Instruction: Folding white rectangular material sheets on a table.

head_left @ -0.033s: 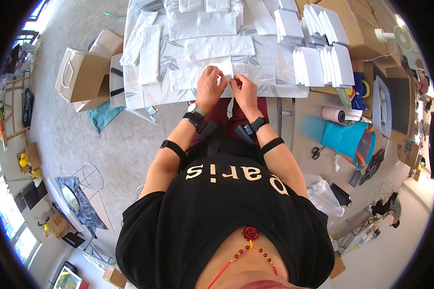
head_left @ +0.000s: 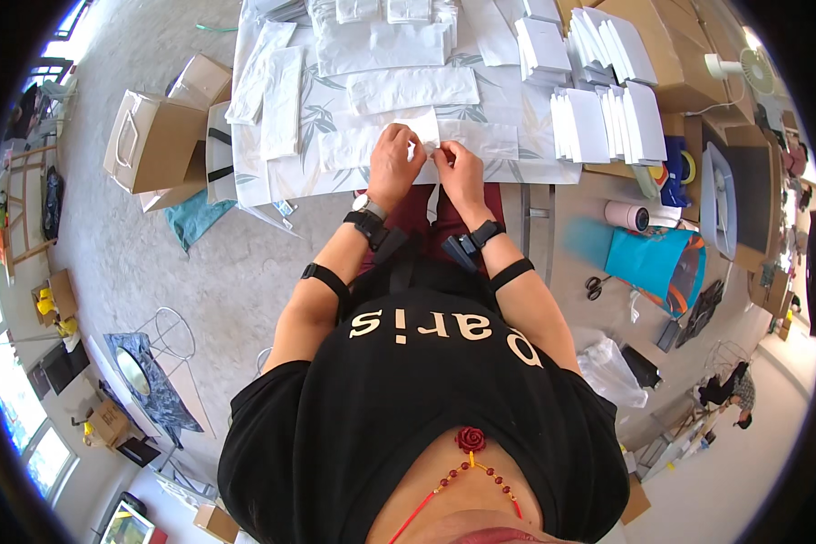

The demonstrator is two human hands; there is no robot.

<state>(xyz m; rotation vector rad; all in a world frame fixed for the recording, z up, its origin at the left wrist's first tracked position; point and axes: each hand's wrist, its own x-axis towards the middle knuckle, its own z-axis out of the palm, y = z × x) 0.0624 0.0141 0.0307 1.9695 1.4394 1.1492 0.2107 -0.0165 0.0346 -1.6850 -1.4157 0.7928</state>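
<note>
A large table (head_left: 290, 177) with a pale cloth that has a leaf pattern fills the upper middle of the view. Many white paper sheets and flat white bags (head_left: 412, 89) lie on it, some in loose layers, some single. On the right part of the table stand rows of folded white pieces (head_left: 607, 122), upright and close together like cards in a file. Behind them, at the top right, is a brown cardboard box (head_left: 671, 54).

On the floor to the left of the table stands a beige paper carrier bag (head_left: 150, 140) with a handle, and just beside it more bags lean against the table. To the right of the person is a turquoise bag (head_left: 648, 258) with orange trim. Near it lies a pink roll (head_left: 626, 216), and a pair of scissors (head_left: 593, 287) lies on the floor just below.

The person sits at the near edge of the table, and both forearms carry black bands and a device at the wrist. The left hand (head_left: 392, 168) and the right hand (head_left: 460, 172) are close together, almost touching. Both pinch a small white paper piece (head_left: 423, 136), which lies at the near edge of the table, on top of the other white sheets. The left fingers (head_left: 412, 150) press on its lower left part, and the right fingers (head_left: 444, 156) grip its lower edge just beside them.
</note>
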